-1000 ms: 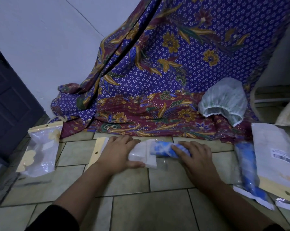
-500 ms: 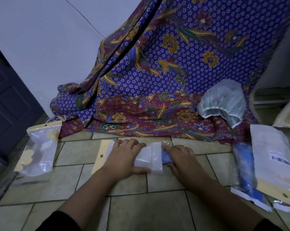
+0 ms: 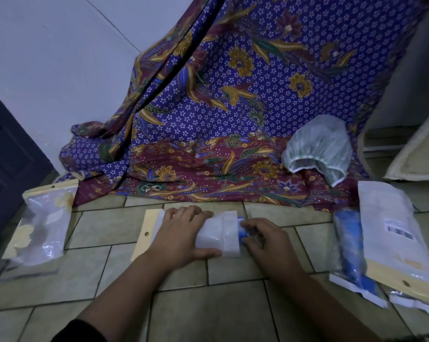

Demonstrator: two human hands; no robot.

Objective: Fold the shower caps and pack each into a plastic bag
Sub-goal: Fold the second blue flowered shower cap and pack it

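A clear plastic bag (image 3: 218, 234) with a cream header strip lies on the tiled floor in front of me. My left hand (image 3: 181, 233) lies flat on it, thumb curled under its near edge. My right hand (image 3: 267, 240) pinches a folded blue shower cap (image 3: 241, 233) at the bag's right mouth; only a small blue end shows outside. An unfolded white shower cap (image 3: 318, 148) rests on the patterned cloth at the back right.
A packed bag with a blue cap (image 3: 351, 248) and a stack of flat bags (image 3: 396, 233) lie at the right. Another packed bag (image 3: 42, 225) lies at the left. Batik cloth (image 3: 208, 124) hangs behind. A dark door (image 3: 8, 159) stands at far left.
My right hand has slid left, pushing the blue cap further into the bag, so much less blue shows. My left hand has kept hold of the bag.
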